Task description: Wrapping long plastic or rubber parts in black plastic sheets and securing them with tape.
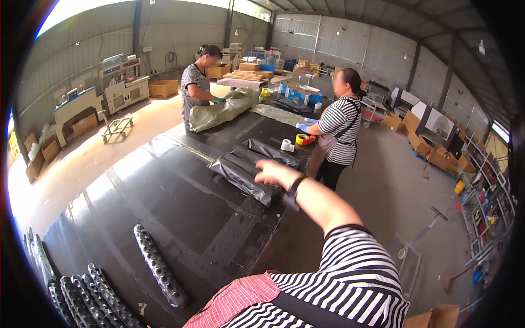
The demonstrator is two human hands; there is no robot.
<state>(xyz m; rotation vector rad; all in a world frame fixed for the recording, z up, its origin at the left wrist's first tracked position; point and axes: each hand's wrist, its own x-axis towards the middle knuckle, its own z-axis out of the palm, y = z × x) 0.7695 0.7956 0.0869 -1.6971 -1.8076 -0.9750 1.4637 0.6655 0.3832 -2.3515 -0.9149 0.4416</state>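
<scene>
My right hand (269, 173) reaches out over the table, a dark band on its wrist. Its fingers are partly extended and apart, and nothing shows in them. Below and beside it lie black plastic-wrapped packages (240, 170); whether the fingertips touch the plastic I cannot tell. My left hand is out of view. Nearer to me, a black roll with a knobbly surface (158, 265) lies alone on the dark table (164, 191). Several similar rolls (93, 295) are bunched at the near left corner. Just past the packages sit a white tape roll (286, 145) and a yellow-and-red tape roll (304, 139).
Across the table, a person with green gloves (198, 85) handles a large greenish plastic sack (224, 111). Another person with blue gloves (342, 117) stands at the right edge. Boxes (295, 95) stand at the far end. A wheeled frame (410, 251) is on the floor to the right.
</scene>
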